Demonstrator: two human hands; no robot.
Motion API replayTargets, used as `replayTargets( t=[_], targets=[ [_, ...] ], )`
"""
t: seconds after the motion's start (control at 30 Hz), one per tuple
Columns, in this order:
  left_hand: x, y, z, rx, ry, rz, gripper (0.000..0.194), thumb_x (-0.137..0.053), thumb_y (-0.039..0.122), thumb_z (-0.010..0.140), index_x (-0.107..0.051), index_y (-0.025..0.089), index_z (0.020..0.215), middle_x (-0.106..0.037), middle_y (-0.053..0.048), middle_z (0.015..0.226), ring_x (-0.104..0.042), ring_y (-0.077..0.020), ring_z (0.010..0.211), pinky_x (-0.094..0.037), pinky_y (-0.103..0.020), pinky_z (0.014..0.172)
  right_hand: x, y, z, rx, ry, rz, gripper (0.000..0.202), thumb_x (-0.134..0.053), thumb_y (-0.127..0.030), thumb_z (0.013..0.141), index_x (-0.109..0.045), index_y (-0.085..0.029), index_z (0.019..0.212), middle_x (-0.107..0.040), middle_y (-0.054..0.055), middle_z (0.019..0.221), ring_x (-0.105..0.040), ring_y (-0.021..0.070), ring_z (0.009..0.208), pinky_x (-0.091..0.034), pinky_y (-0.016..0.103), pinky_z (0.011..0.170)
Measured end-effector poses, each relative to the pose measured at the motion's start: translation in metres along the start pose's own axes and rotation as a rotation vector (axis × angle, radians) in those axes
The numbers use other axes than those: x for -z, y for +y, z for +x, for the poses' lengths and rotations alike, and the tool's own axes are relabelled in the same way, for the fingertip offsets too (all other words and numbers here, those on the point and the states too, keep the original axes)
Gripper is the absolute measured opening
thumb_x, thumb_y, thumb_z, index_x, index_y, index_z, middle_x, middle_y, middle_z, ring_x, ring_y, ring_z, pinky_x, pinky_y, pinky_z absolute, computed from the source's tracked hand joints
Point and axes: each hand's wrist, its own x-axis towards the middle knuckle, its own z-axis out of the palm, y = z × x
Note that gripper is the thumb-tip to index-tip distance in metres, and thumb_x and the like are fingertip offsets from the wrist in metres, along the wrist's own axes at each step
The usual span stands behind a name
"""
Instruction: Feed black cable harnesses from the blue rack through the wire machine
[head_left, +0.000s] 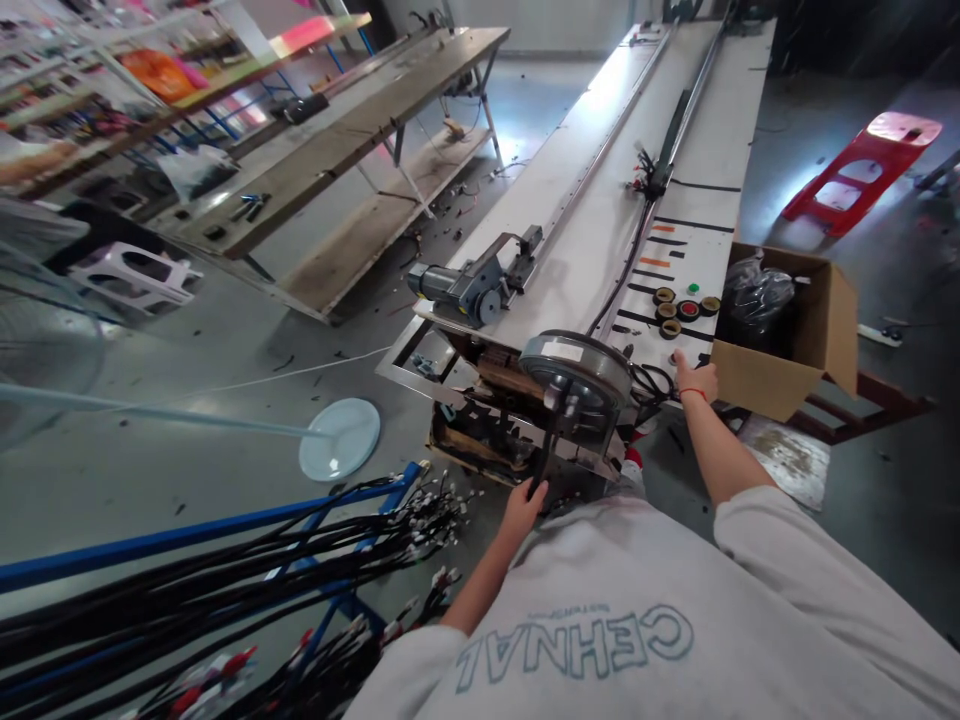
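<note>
My left hand (pixel 523 503) grips the lower end of a black cable (pixel 547 455) that hangs down from the grey round wheel (pixel 577 372) at the near end of a long white machine bench (pixel 600 220). My right hand (pixel 694 376) rests on the bench's near right corner, fingers on the surface beside a loop of black wire (pixel 649 382). Just beyond it lie a few round buttons (pixel 679 308), one red, one green. A grey motor (pixel 469 287) is mounted on the bench's left side.
An open cardboard box (pixel 795 345) with a black bag stands right of the bench. Bundles of black cables (pixel 225 580) lie over a blue rack at lower left. A fan's round base (pixel 340 438) sits on the floor. Wooden tables (pixel 360 130) stand behind; a red stool (pixel 862 170) lies far right.
</note>
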Motion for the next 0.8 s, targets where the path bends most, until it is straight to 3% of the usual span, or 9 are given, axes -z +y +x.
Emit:
replayTargets(
  t=[0.2,0.5,0.67,0.8],
  targets=[
    [-0.017,0.024,0.026,-0.030,0.052,-0.075,0.053,-0.054,0.071,0.071,-0.046,0.019,0.063,-0.039,0.007,0.048,-0.037,-0.0082,0.047,-0.030,-0.022,0.049,0.001,0.001,0.000,0.008,-0.013,-0.002,0.080,-0.058,-0.076,0.075,-0.053,-0.009,0.119,-0.062,0.028,0.116,-0.060,0.0382,0.111,-0.047,0.046,0.091],
    [-0.027,0.049,0.062,-0.091,0.109,0.048,0.038,-0.052,0.054,0.077,-0.053,0.018,0.063,-0.045,0.004,0.048,-0.044,-0.0111,0.049,-0.035,-0.023,0.053,-0.003,0.001,0.002,0.019,0.000,0.000,0.080,-0.057,-0.076,0.075,-0.053,-0.010,0.120,-0.063,0.026,0.115,-0.061,0.0374,0.110,-0.047,0.046,0.090],
    [-0.031,0.043,0.055,-0.168,0.180,0.133,0.036,-0.048,0.048,0.082,-0.054,0.018,0.063,-0.049,0.003,0.050,-0.049,-0.0126,0.054,-0.039,-0.024,0.061,-0.003,0.001,0.003,0.016,-0.010,0.002,0.080,-0.056,-0.076,0.075,-0.053,-0.010,0.119,-0.062,0.027,0.116,-0.061,0.0380,0.110,-0.047,0.047,0.092],
    [-0.031,0.019,0.048,-0.163,0.183,0.198,0.034,-0.050,0.047,0.081,-0.057,0.017,0.065,-0.053,0.001,0.054,-0.051,-0.0142,0.059,-0.040,-0.025,0.063,-0.003,0.001,0.002,0.036,-0.023,-0.008,0.079,-0.054,-0.076,0.076,-0.051,-0.011,0.120,-0.061,0.027,0.117,-0.059,0.0378,0.113,-0.046,0.047,0.093]
  ],
)
